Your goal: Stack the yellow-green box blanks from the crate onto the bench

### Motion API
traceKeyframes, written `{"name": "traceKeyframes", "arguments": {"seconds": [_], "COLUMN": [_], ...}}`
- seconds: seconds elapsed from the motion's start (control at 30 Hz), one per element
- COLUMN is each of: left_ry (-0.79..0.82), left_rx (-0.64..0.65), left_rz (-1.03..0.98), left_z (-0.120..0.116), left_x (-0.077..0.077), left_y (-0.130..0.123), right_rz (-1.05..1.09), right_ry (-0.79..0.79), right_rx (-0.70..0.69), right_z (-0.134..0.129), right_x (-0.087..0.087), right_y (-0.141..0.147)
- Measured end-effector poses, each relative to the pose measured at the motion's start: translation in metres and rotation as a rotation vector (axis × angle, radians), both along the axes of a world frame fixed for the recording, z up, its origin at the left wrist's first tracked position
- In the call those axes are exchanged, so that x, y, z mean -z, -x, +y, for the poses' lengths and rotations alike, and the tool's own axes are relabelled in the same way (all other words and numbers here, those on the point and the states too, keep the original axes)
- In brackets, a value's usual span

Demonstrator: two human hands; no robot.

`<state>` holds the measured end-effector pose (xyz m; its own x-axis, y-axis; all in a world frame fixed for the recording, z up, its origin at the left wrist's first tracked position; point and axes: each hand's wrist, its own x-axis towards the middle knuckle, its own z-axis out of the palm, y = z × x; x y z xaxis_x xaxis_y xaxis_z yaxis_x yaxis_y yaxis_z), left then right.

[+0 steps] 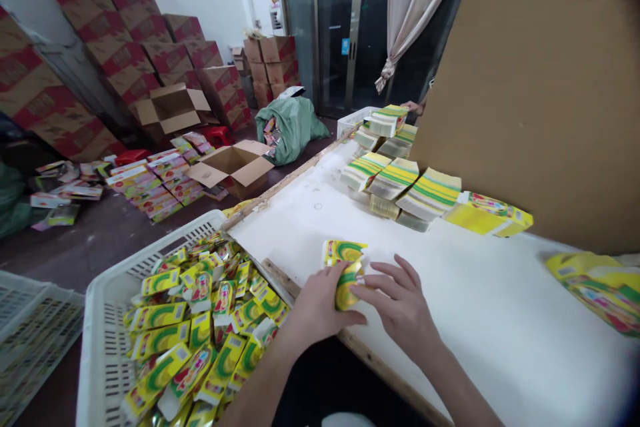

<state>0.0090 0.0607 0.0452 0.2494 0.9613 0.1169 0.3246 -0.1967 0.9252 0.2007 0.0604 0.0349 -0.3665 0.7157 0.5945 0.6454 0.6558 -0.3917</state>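
Observation:
My left hand (320,303) is closed around a small yellow carton (347,288) with a green band, above the near edge of the white tabletop (310,213). My right hand (400,307) is at the carton's right side, its fingers spread and the fingertips at or against the carton's end; its thumb is hidden. Just behind the hands another yellow carton (345,251) lies on the table. To the left, a white plastic basket (97,320) is heaped with similar yellow cartons (160,317), several with end flaps standing out.
Stacks of flat yellow-green cartons (383,180) and a larger yellow box (487,213) stand by a tall cardboard sheet (530,93). Another person's hand (415,107) shows behind it. Open cardboard boxes (233,170), a green sack (295,127) and pink cartons (160,180) are on the floor.

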Motion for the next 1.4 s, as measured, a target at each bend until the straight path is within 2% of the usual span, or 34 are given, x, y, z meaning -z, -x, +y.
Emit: {"name": "traceKeyframes", "arguments": {"seconds": [0.1, 0.17, 0.23, 0.3, 0.33, 0.4, 0.53, 0.6, 0.67, 0.73, 0.8, 0.83, 0.9, 0.97, 1.03, 1.13, 1.2, 1.4], "left_ry": [0.05, 0.023, -0.02, -0.063, -0.084, -0.124, -0.191, -0.2, -0.15, -0.105, -0.127, -0.154, -0.204, -0.224, -0.225, -0.21, -0.213, -0.257], "left_rx": [-0.054, -0.097, -0.091, -0.029, 0.008, 0.065, 0.076, 0.058, 0.04, 0.043, 0.05, 0.038, -0.04, -0.131, -0.169, -0.122, -0.105, -0.077], "left_rz": [-0.03, -0.054, -0.01, 0.094, 0.145, 0.207, 0.235, 0.253, 0.257, 0.23, 0.177, 0.163, 0.193, 0.288, 0.353, 0.348, 0.347, 0.384], "left_z": [-0.006, -0.011, -0.016, -0.021, -0.022, -0.024, -0.023, -0.021, -0.019, -0.016, -0.014, -0.014, -0.013, -0.014, -0.015, -0.015, -0.015, -0.008], "left_x": [0.015, 0.023, 0.027, 0.028, 0.027, 0.026, 0.023, 0.025, 0.03, 0.035, 0.04, 0.041, 0.039, 0.035, 0.03, 0.025, 0.023, 0.014], "left_y": [-0.016, -0.024, -0.029, -0.032, -0.032, -0.032, -0.031, -0.029, -0.028, -0.028, -0.028, -0.028, -0.027, -0.024, -0.02, -0.012, -0.008, 0.0], "right_rz": [0.358, 0.661, 0.883, 1.015, 1.051, 1.103, 1.181, 1.164, 1.026, 0.779, 0.555, 0.497, 0.511, 0.626, 0.658, 0.432, 0.28, 0.13], "right_ry": [0.058, 0.282, 0.64, 0.962, 1.062, 1.155, 1.164, 1.076, 0.901, 0.717, 0.585, 0.539, 0.471, 0.451, 0.441, 0.414, 0.407, 0.427], "right_rx": [0.2, 0.248, 0.137, -0.003, -0.058, -0.116, -0.138, -0.106, -0.083, -0.117, -0.157, -0.155, -0.084, 0.028, 0.045, -0.058, -0.079, -0.246], "right_z": [-0.004, -0.006, -0.008, -0.01, -0.012, -0.013, -0.012, -0.011, -0.012, -0.015, -0.017, -0.017, -0.016, -0.014, -0.014, -0.016, -0.017, -0.011], "right_x": [0.01, 0.015, 0.017, 0.016, 0.015, 0.014, 0.018, 0.024, 0.03, 0.034, 0.037, 0.037, 0.038, 0.038, 0.039, 0.043, 0.043, 0.025], "right_y": [0.008, 0.014, 0.019, 0.025, 0.028, 0.033, 0.039, 0.04, 0.039, 0.037, 0.033, 0.031, 0.027, 0.024, 0.022, 0.02, 0.017, 0.002]}}
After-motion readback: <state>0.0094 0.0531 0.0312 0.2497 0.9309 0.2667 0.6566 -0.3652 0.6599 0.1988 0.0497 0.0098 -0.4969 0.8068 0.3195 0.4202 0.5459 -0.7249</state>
